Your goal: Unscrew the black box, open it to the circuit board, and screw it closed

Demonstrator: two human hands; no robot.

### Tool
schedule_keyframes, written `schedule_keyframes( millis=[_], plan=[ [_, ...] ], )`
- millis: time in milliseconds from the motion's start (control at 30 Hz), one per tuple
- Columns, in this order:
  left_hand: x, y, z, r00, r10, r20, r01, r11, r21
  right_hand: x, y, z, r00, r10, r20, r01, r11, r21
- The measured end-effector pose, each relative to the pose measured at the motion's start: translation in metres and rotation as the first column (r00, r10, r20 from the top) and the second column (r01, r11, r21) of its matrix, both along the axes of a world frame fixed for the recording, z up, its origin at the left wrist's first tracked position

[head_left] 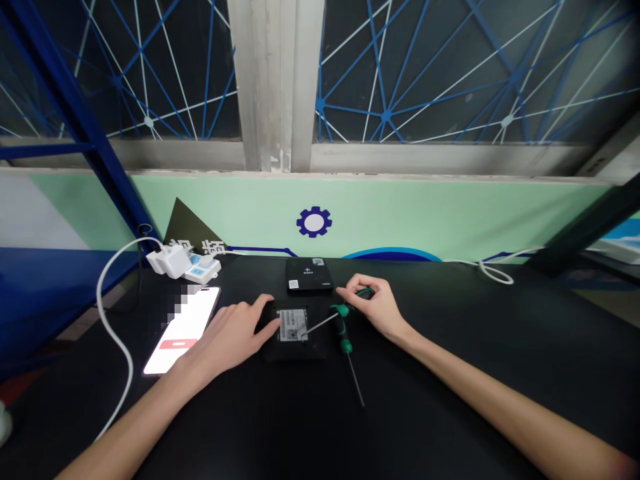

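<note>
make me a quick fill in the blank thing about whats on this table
1. The right hand grips a ____ whose shaft reaches over the device.
2. Beside the left hand, on the side away from the device, lies a ____ with a lit screen.
3. The long cable curving along the far left of the table is ____ in colour.

Missing words: screwdriver; phone; white.

The black desk (pixel 430 420) bears a lit phone (pixel 186 332), a power strip (pixel 204 268) behind it. Near the middle lies a labelled case (pixel 295 327), a box (pixel 310 275) behind and a screwdriver (pixel 343 335) to its right.
</note>
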State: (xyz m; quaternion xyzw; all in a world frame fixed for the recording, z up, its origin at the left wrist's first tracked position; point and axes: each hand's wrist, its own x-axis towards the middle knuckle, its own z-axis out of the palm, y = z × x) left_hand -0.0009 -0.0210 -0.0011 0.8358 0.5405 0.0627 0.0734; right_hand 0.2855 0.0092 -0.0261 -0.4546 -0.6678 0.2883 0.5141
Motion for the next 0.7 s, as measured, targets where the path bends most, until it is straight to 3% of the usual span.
schedule_keyframes(
  millis=[467, 700],
  plan=[
    [0.001, 0.0, 0.001, 0.999, 0.033, -0.023, -0.032, 0.999, 0.028, 0.002, -0.001, -0.005, 0.998, 0.057, 0.012, -0.057, 0.998, -0.009],
    [0.011, -0.007, -0.003, 0.99, 0.132, -0.053, -0.13, 0.991, 0.044, 0.002, -0.004, -0.006, 0.999, 0.048, 0.015, -0.048, 0.998, 0.029]
  ],
)
